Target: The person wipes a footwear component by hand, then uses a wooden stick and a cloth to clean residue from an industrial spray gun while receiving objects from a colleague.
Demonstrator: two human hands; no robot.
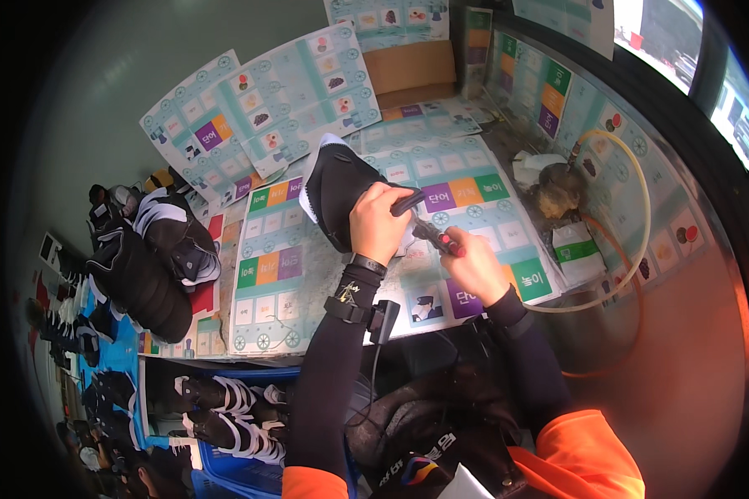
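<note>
My left hand grips a black shoe with a white edge, tilted above the paper-covered worktable. Its white-tipped end points away from me. My fingers wrap round the part nearest my right hand. In my closed right hand is a small hand tool with a black and red handle. The tool's front end lies close to the shoe's opening, beside my left fingers. Whether it touches the shoe I cannot tell.
Black and white shoes are piled at the table's left. A blue crate below holds more. A yellowish hose and an orange one curve along the right side, near a green-and-white packet. Printed sheets lean at the back.
</note>
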